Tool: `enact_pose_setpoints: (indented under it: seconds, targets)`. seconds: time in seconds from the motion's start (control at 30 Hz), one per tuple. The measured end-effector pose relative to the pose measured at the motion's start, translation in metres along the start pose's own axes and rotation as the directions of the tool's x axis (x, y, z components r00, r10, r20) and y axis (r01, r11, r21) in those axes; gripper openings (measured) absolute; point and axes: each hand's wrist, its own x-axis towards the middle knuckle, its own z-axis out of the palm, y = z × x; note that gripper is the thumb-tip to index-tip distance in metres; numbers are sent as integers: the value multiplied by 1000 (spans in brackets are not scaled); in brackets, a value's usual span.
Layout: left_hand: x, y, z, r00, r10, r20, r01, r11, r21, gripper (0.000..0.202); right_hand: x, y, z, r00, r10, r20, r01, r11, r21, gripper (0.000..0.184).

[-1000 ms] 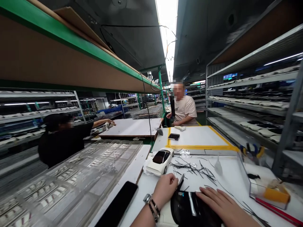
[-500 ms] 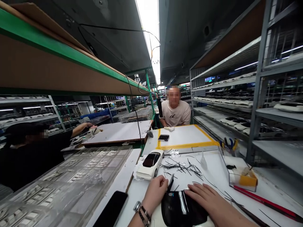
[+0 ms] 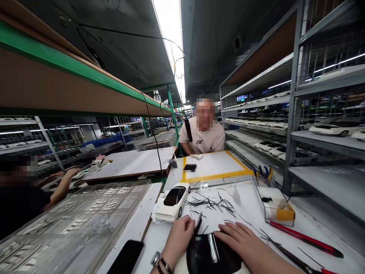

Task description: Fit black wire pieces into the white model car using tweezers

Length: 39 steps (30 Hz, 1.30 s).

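Note:
My left hand is curled closed, pinching a thin dark tool that sticks up past my fingers. My right hand lies flat with fingers stretched out on a glossy black part at the bench's near edge. A white model car with a dark roof stands just beyond my left hand. Several thin black strips lie scattered on the white bench ahead of both hands.
A black phone lies by my left wrist. Clear plastic trays fill the left. A clear box with a yellow block sits right, red-handled tools beside it. One person sits opposite behind a yellow-taped mat; another works at far left.
The view has swung right and the scene has shifted left. The person at the left has drawn their arm back from the far board. My hands stay in place on the black part.

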Motion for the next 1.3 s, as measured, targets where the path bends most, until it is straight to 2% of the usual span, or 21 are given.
enact_pose_setpoints:
  seconds: [0.33, 0.47, 0.73, 1.0, 1.3]
  targets:
    - [2, -3, 1, 1000, 12, 5, -12, 1000, 15, 32, -7, -12, -9, 999, 41, 30, -40, 999, -31, 86]
    - [1, -2, 1, 1000, 10, 5, -10, 1000, 14, 32, -7, -12, -7, 999, 40, 3, -40, 999, -2, 86]
    - [1, -5, 2, 1000, 11, 1, -11, 1000, 8, 32, -4, -8, -5, 998, 61, 27, -62, 997, 48, 88]
    - [5, -4, 0, 1000, 10, 17, -10, 1000, -10, 32, -4, -7, -7, 1000, 2, 10, -2, 999, 43, 86]
    - [3, -5, 1, 1000, 11, 12, -11, 1000, 16, 32, -3, -5, -5, 1000, 19, 15, -20, 999, 30, 88]
